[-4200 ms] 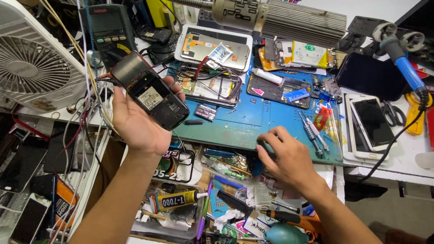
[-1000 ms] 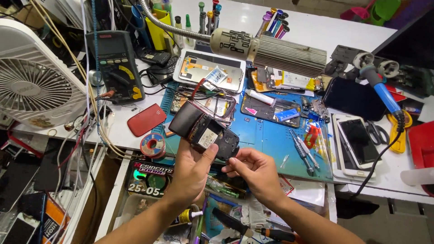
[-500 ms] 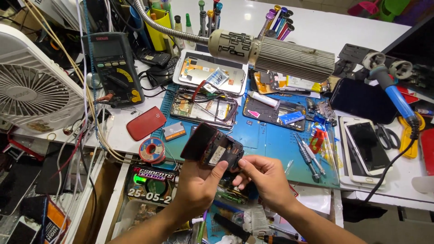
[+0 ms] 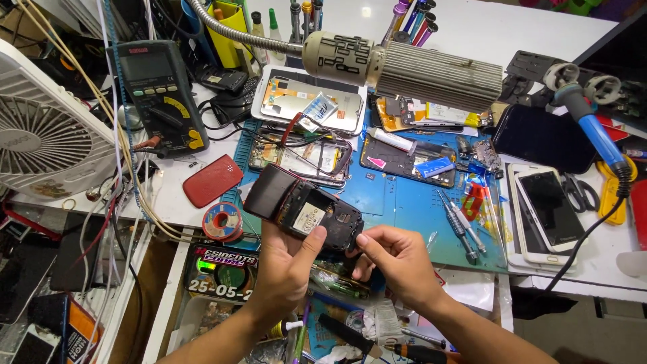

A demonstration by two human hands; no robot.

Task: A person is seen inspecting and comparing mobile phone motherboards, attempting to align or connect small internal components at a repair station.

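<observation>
My left hand [image 4: 286, 269] holds a black phone [image 4: 303, 210] with its back cover off, the open back facing up above the front edge of the blue work mat [image 4: 404, 202]. Its thumb lies across the phone's battery bay. My right hand [image 4: 394, 259] grips the phone's right end, fingertips pressed on its edge. A red back cover [image 4: 212, 180] lies on the white bench to the left. A solder reel [image 4: 223, 221] sits beside it.
A multimeter [image 4: 158, 94] and white fan [image 4: 47, 141] stand at left. A gooseneck lamp [image 4: 404, 67] hangs over opened phones [image 4: 306, 104]. Screwdrivers [image 4: 458, 226], two phones [image 4: 546, 209] and a blue soldering iron [image 4: 596, 138] lie right. An open cluttered drawer [image 4: 222, 276] is below.
Four seconds ago my left hand held the phone up alone at left. It has come down to the mat's front edge, and my right hand has taken hold of its right end.
</observation>
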